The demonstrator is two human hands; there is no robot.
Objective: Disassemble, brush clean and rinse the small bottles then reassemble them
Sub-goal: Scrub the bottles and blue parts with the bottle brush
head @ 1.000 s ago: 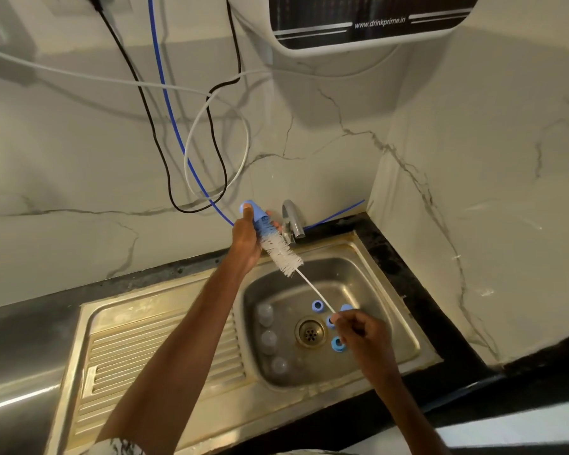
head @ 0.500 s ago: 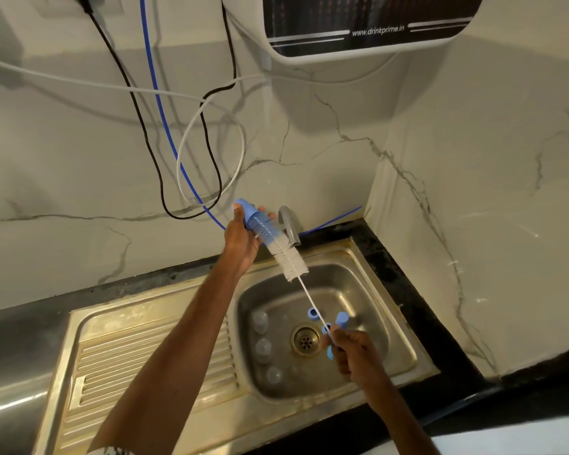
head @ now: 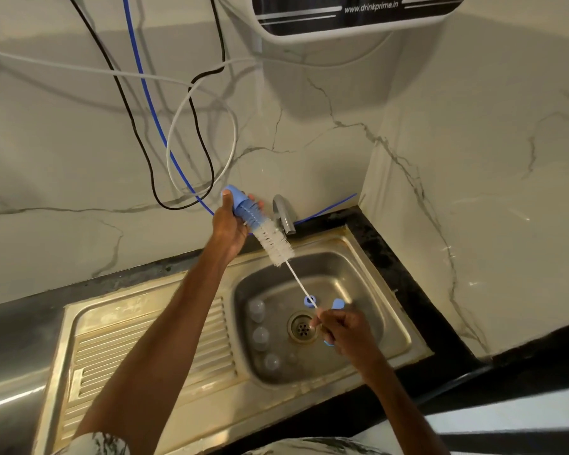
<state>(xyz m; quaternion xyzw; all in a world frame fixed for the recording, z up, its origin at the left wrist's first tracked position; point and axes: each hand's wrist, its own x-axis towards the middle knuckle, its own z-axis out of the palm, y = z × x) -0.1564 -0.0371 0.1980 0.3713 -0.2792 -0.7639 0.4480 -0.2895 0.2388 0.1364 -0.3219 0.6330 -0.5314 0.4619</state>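
Left hand (head: 229, 224): grips the blue bottle (head: 243, 208) above the sink's (head: 358, 274) back edge.
Right hand (head: 345, 331): pinches the brush (head: 275, 243) stem.
Bristles: partly inside the blue bottle.
Basin: clear bottles (head: 257, 310), blue caps (head: 309, 300).

The wall-mounted water purifier (head: 358, 14) reads "www.drinkprime.in" on its dark panel

The sink (head: 128, 310) is stainless steel, dulled and stained yellowish at the rim, with a ribbed drainboard (head: 112, 356). The tap (head: 284, 215) is bright polished metal. The wall (head: 63, 142) is smooth, glossy, grey-veined marble. The counter (head: 408, 274) is mottled black stone. The bottle (head: 243, 208) is ribbed blue plastic. The brush (head: 275, 243) has white bristles. The blue cap (head: 309, 300) is smooth plastic. The clear pieces (head: 256, 310) are translucent plastic.
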